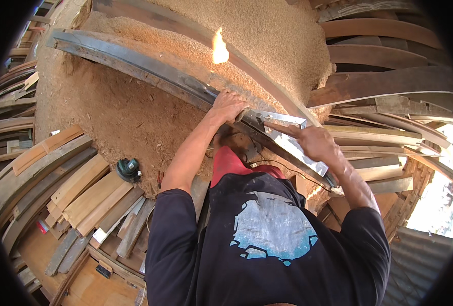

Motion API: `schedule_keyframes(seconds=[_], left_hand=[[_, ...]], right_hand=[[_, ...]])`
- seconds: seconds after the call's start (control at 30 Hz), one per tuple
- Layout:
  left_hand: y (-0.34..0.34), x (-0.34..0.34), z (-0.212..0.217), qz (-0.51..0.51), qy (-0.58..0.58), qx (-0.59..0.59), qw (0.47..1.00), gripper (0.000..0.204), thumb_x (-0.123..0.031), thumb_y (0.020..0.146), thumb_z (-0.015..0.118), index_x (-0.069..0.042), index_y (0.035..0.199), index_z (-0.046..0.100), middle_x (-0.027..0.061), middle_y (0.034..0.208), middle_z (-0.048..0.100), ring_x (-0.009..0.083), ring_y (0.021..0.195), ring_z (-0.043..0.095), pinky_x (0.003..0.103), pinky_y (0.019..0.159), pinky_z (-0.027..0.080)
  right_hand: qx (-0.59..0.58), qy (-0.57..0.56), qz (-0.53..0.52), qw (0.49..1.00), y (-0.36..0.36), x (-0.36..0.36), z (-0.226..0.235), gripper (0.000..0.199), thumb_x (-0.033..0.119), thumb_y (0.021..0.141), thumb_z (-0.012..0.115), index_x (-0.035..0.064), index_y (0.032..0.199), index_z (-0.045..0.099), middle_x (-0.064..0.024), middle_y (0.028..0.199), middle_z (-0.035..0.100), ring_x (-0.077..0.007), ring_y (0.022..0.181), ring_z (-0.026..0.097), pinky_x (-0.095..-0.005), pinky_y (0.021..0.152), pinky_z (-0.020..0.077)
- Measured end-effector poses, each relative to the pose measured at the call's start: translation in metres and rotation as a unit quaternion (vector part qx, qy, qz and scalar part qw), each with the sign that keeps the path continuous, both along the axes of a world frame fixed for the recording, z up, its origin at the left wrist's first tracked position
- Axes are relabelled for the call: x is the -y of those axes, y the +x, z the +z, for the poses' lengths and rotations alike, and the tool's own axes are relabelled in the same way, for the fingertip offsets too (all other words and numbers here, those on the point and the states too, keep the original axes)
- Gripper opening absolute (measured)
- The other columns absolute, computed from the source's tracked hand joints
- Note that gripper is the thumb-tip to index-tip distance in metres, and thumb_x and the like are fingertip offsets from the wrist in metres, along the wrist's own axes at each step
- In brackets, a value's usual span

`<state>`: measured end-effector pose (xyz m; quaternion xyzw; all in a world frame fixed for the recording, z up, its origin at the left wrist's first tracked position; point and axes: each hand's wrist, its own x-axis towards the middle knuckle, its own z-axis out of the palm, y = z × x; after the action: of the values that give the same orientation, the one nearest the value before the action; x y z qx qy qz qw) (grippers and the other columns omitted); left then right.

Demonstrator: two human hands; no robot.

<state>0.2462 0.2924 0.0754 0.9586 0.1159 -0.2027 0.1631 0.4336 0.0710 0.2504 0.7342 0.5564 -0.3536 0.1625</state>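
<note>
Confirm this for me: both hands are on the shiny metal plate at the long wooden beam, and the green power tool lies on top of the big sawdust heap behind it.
One detail is off. In the head view the green power tool lies on the ground beside the stacked wooden planks, not on the sawdust heap. The left hand and right hand are indeed at the metal plate on the beam.

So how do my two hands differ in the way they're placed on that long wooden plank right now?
The left hand lies palm down, knuckles up, flat on the long plank. The right hand sits nearer the body, its index finger stretched out along the shiny metal square, pointing toward the left hand. The left arm reaches farther out; the right is bent closer in. Both are bare and rest at the same edge of the plank, above the sawdust.
</note>
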Motion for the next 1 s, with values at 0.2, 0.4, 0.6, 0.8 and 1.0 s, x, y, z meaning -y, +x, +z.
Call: schedule_keyframes(seconds=[0.2, 0.4, 0.6, 0.8, 1.0], left_hand=[[-0.019, -0.001, -0.077, 0.011, 0.020, 0.140, 0.990, 0.062, -0.022, 0.075, 0.083, -0.025, 0.135, 0.066, 0.0030, 0.131, 0.066, 0.0270, 0.131, 0.055, 0.045, 0.112, 0.041], [-0.012, -0.011, 0.076, 0.168, -0.078, 0.223, 0.957, 0.040, -0.014, 0.079, 0.079, -0.011, 0.118, 0.070, 0.0159, 0.088, 0.076, 0.0254, 0.080, 0.076, 0.039, 0.077, 0.059], [-0.010, 0.020, 0.119, 0.513, -0.439, 0.416, 0.609, 0.007, -0.004, 0.097, 0.067, -0.007, 0.102, 0.063, 0.0013, 0.071, 0.060, 0.0140, 0.060, 0.060, 0.033, 0.058, 0.053], [0.010, 0.058, 0.058, 0.459, -0.548, 0.527, 0.460, 0.013, -0.004, 0.097, 0.067, -0.008, 0.094, 0.055, -0.0005, 0.079, 0.056, 0.0097, 0.070, 0.055, 0.026, 0.065, 0.046], [0.014, 0.073, 0.023, 0.432, -0.572, 0.577, 0.392, 0.011, 0.002, 0.092, 0.071, -0.007, 0.095, 0.066, 0.0006, 0.090, 0.065, 0.0116, 0.079, 0.061, 0.030, 0.074, 0.051]], right_hand=[[-0.117, 0.212, -0.060, 0.968, 0.015, 0.009, 0.010, 0.047, 0.027, 0.095, 0.061, 0.0078, 0.138, 0.059, -0.0232, 0.100, 0.072, -0.0426, 0.096, 0.070, -0.0528, 0.082, 0.0540], [-0.354, 0.111, -0.291, 0.882, -0.003, 0.023, 0.037, 0.041, 0.031, 0.089, 0.075, 0.0006, 0.110, 0.058, -0.0047, 0.089, 0.062, -0.0100, 0.080, 0.057, -0.0287, 0.070, 0.0462], [-0.235, 0.385, -0.257, 0.854, -0.014, 0.018, 0.054, 0.040, 0.020, 0.097, 0.064, -0.0012, 0.130, 0.055, -0.0077, 0.084, 0.057, -0.0164, 0.073, 0.054, -0.0332, 0.068, 0.0463], [-0.293, 0.483, -0.254, 0.785, -0.025, 0.028, 0.078, 0.053, 0.024, 0.106, 0.057, 0.0005, 0.150, 0.042, -0.0025, 0.089, 0.060, -0.0088, 0.075, 0.053, -0.0261, 0.071, 0.0485], [-0.334, 0.508, -0.251, 0.754, -0.025, 0.029, 0.110, 0.060, 0.033, 0.106, 0.058, 0.0047, 0.156, 0.041, 0.0000, 0.091, 0.060, -0.0061, 0.073, 0.049, -0.0219, 0.069, 0.0465]])
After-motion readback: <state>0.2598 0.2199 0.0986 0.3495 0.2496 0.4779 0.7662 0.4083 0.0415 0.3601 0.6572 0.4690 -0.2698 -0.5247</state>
